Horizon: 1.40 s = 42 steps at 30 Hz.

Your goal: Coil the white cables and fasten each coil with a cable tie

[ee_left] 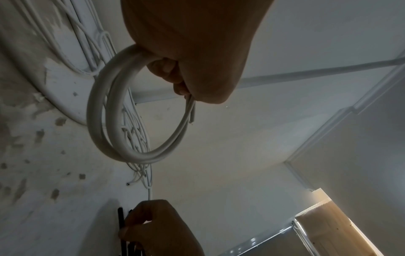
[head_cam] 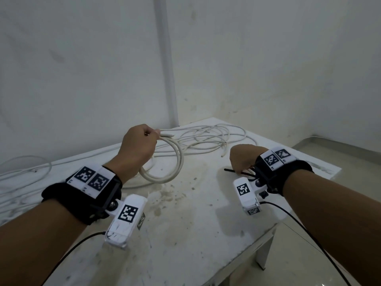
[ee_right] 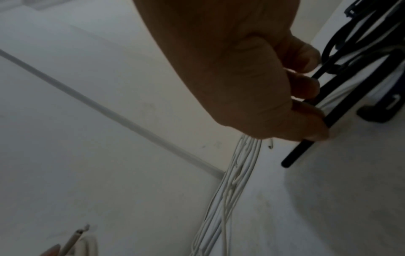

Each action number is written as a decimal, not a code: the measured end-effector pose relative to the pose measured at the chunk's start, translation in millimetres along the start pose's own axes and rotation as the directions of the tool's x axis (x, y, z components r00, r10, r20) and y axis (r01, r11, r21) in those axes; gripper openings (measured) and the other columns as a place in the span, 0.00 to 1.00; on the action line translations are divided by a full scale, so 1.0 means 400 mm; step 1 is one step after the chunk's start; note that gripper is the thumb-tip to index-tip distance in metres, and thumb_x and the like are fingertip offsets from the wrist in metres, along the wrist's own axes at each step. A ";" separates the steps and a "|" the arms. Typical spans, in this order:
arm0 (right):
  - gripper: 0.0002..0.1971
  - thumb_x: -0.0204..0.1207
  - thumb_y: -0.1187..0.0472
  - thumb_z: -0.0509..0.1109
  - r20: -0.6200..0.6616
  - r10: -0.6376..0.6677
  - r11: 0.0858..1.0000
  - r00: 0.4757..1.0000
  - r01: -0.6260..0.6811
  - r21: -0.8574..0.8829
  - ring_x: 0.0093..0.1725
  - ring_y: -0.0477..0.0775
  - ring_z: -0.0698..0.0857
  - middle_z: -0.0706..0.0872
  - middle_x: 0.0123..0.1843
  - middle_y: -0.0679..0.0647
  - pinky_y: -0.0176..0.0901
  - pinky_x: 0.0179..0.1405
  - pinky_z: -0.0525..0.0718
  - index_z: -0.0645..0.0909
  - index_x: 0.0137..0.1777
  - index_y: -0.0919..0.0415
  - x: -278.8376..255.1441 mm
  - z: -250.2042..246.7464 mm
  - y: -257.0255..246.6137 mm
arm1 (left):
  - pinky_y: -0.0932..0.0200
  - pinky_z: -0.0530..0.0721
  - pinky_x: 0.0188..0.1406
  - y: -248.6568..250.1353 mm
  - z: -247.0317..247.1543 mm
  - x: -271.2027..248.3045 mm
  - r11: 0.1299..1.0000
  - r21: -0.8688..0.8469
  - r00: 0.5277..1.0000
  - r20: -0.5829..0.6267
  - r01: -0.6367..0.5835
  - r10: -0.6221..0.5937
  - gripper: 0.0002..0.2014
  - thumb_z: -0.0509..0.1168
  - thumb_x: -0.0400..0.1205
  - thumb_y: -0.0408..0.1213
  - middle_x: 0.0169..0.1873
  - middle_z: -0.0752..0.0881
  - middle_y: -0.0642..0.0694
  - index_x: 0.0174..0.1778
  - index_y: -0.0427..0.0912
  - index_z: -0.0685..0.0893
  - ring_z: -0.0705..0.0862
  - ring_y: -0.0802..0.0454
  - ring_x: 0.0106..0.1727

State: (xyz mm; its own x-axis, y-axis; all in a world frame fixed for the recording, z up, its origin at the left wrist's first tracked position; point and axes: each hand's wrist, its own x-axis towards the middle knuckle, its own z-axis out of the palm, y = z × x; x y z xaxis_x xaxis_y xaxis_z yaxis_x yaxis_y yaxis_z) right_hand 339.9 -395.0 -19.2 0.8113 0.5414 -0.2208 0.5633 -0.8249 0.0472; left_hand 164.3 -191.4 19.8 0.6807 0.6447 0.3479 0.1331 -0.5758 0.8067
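The left hand is raised above the stained white table, its fingers curled tight around the top of a round coil of thick white cable. The coil hangs below the fingers in about two loops, smooth and off-white, with a cut end poking out just past the fingertips. Beyond those fingers a loose tangle of thinner white cables lies spread on the table; the strands are too many and too overlapped to count. To the right, the right hand rests low on the table, its fingertips pinching a thin black cable tie, with more black ties just behind them. No readable writing shows, only black-and-white square markers on both wristbands.
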 end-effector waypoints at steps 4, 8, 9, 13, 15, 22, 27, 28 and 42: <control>0.08 0.79 0.66 0.67 0.065 -0.085 0.978 0.994 0.071 0.196 0.27 0.50 0.81 0.90 0.40 0.60 0.36 0.26 0.79 0.86 0.49 0.68 0.013 -0.012 -0.034 | 0.57 0.70 0.28 -0.004 -0.001 -0.001 1.000 -0.015 1.000 0.001 0.017 -0.017 0.12 0.63 0.87 0.43 0.35 0.83 0.43 0.39 0.43 0.83 0.73 0.50 0.27; 0.05 0.80 0.68 0.66 -0.089 -0.207 0.928 0.974 0.224 0.297 0.32 0.54 0.87 0.92 0.45 0.60 0.39 0.27 0.85 0.83 0.49 0.63 0.020 -0.021 -0.078 | 0.58 0.70 0.26 -0.004 -0.006 -0.006 0.999 -0.027 1.000 0.005 0.022 -0.022 0.13 0.63 0.87 0.44 0.33 0.81 0.44 0.39 0.44 0.82 0.72 0.52 0.26; 0.04 0.79 0.68 0.66 -0.136 -0.230 0.913 0.964 0.262 0.312 0.33 0.55 0.88 0.92 0.44 0.58 0.42 0.29 0.87 0.82 0.47 0.60 0.021 -0.023 -0.087 | 0.58 0.70 0.26 -0.004 -0.010 -0.007 0.999 -0.026 1.000 0.001 0.024 -0.024 0.13 0.63 0.87 0.43 0.33 0.81 0.45 0.38 0.44 0.82 0.72 0.52 0.25; 0.03 0.78 0.64 0.70 -0.123 -0.287 0.881 0.950 0.312 0.355 0.37 0.59 0.92 0.92 0.45 0.59 0.52 0.39 0.93 0.83 0.43 0.57 0.028 -0.020 -0.111 | 0.59 0.70 0.24 -0.012 -0.023 -0.005 0.999 -0.023 0.999 -0.016 0.032 -0.032 0.13 0.63 0.87 0.43 0.32 0.80 0.44 0.38 0.43 0.82 0.71 0.51 0.24; 0.05 0.79 0.63 0.68 -0.137 -0.258 0.893 0.957 0.290 0.343 0.35 0.56 0.91 0.91 0.44 0.58 0.49 0.39 0.92 0.85 0.43 0.59 0.032 -0.012 -0.111 | 0.60 0.69 0.23 -0.015 -0.027 -0.004 0.999 -0.027 0.999 -0.018 0.037 -0.037 0.13 0.63 0.87 0.43 0.33 0.80 0.44 0.38 0.43 0.82 0.70 0.51 0.24; 0.09 0.75 0.66 0.64 -0.170 0.019 0.990 0.985 0.005 0.138 0.33 0.54 0.78 0.78 0.34 0.53 0.40 0.31 0.75 0.72 0.33 0.61 0.017 -0.009 -0.077 | 0.60 0.69 0.23 -0.023 -0.033 -0.005 0.999 -0.020 0.999 -0.021 0.035 -0.036 0.13 0.63 0.87 0.43 0.32 0.80 0.45 0.39 0.43 0.82 0.70 0.52 0.23; 0.09 0.75 0.65 0.65 -0.090 0.033 0.996 0.995 -0.024 0.091 0.31 0.53 0.78 0.79 0.34 0.54 0.45 0.38 0.82 0.74 0.33 0.62 0.001 -0.002 -0.071 | 0.60 0.68 0.23 -0.026 -0.026 -0.002 0.998 -0.031 0.999 -0.014 0.048 -0.048 0.13 0.63 0.87 0.43 0.32 0.80 0.45 0.38 0.43 0.82 0.70 0.52 0.23; 0.08 0.75 0.66 0.65 -0.080 0.037 0.997 0.996 -0.031 0.075 0.30 0.53 0.78 0.79 0.34 0.54 0.45 0.37 0.82 0.76 0.34 0.63 0.000 -0.002 -0.069 | 0.60 0.68 0.23 -0.026 -0.023 -0.002 0.998 -0.038 0.999 -0.010 0.049 -0.049 0.13 0.63 0.87 0.43 0.32 0.80 0.46 0.38 0.43 0.82 0.70 0.52 0.23; 0.17 0.81 0.64 0.62 -0.217 -0.004 1.000 0.976 -0.003 -0.031 0.43 0.58 0.77 0.70 0.31 0.51 0.44 0.43 0.76 0.64 0.30 0.58 -0.012 -0.006 -0.027 | 0.59 0.67 0.24 -0.018 -0.012 -0.007 0.997 -0.062 0.999 0.005 0.048 -0.047 0.12 0.63 0.87 0.42 0.31 0.80 0.45 0.37 0.44 0.82 0.70 0.53 0.22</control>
State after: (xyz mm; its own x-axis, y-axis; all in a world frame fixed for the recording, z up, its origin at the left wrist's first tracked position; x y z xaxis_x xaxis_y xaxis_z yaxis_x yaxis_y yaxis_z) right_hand 330.2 -388.1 -16.3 0.8239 0.5667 -0.0044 0.5653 -0.8212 0.0778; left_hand 158.2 -186.7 15.3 0.6771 0.6688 0.3069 0.1203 -0.5121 0.8505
